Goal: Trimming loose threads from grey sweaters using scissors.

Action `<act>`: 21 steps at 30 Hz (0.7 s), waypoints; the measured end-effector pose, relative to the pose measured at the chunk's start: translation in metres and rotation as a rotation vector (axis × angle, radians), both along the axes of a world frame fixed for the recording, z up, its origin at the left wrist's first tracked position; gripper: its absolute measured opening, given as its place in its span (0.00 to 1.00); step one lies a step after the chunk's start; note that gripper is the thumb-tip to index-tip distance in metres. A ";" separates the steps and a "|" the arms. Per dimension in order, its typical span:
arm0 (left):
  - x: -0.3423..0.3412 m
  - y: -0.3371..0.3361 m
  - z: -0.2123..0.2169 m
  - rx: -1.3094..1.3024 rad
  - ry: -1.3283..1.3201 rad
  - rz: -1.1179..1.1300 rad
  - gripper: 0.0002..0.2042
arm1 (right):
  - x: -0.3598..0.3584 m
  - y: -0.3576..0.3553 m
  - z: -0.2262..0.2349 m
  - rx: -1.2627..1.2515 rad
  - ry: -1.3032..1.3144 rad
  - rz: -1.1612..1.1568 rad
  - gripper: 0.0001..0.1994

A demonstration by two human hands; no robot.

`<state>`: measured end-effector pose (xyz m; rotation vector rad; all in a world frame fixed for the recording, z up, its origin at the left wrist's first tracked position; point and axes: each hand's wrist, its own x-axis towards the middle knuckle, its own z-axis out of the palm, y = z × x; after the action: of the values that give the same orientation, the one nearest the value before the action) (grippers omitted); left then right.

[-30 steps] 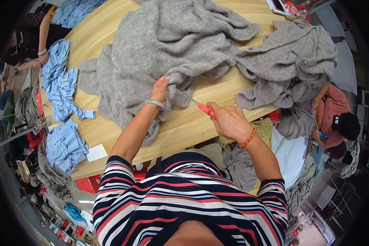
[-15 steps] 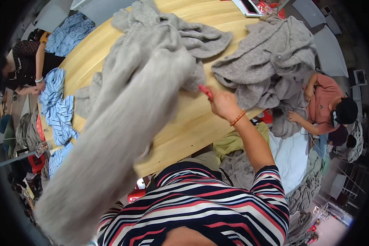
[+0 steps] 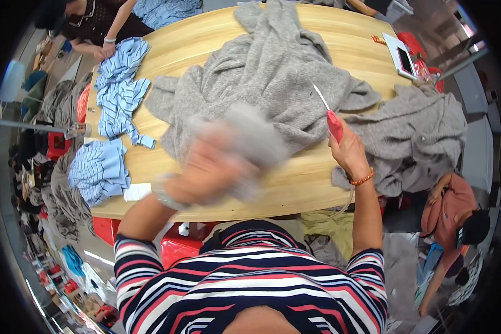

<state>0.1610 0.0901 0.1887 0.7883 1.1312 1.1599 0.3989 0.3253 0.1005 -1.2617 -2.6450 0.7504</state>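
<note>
A large grey knitted garment (image 3: pixel 267 72) lies spread in loose folds over the wooden table. My left hand (image 3: pixel 214 167) is smeared by motion at its near edge, against a blurred grey bunch of the fabric (image 3: pixel 256 133); whether the fingers grip it cannot be made out. My right hand (image 3: pixel 348 150) is closed round a red-handled pointed tool (image 3: pixel 334 123). Its thin metal tip points up and left, over the right part of the garment. Beside my right hand, a second grey knitted heap (image 3: pixel 412 133) lies at the table's right edge.
Blue striped garments (image 3: pixel 119 89) lie along the table's left side (image 3: pixel 178 33), by a co-worker's hands (image 3: pixel 104 51). A white paper (image 3: pixel 137 192) lies near the left front. A tablet-like device (image 3: pixel 402 55) rests at the far right. Another person (image 3: pixel 451 206) is at the right.
The lifted grey length at the left has come down onto the table. My left hand has come into sight. The view has shifted, and the tool's tip now shows.
</note>
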 end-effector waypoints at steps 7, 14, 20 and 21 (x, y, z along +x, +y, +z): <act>0.084 0.059 -0.094 0.341 0.610 -0.348 0.15 | 0.049 0.005 0.003 0.022 0.062 -0.060 0.23; -0.007 0.110 -0.192 -0.095 0.970 0.645 0.21 | 0.060 0.000 -0.010 -0.135 -0.100 -0.124 0.24; 0.124 0.112 -0.190 0.618 0.784 -0.043 0.08 | 0.007 0.028 0.022 0.012 -0.064 -0.118 0.27; 0.144 0.102 -0.189 0.640 0.746 -0.219 0.08 | -0.007 0.033 0.028 0.021 -0.075 -0.110 0.29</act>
<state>0.3049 0.1916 -0.0007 1.9043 1.2173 1.0667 0.3924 0.3580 0.1281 -1.4425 -2.6077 0.6696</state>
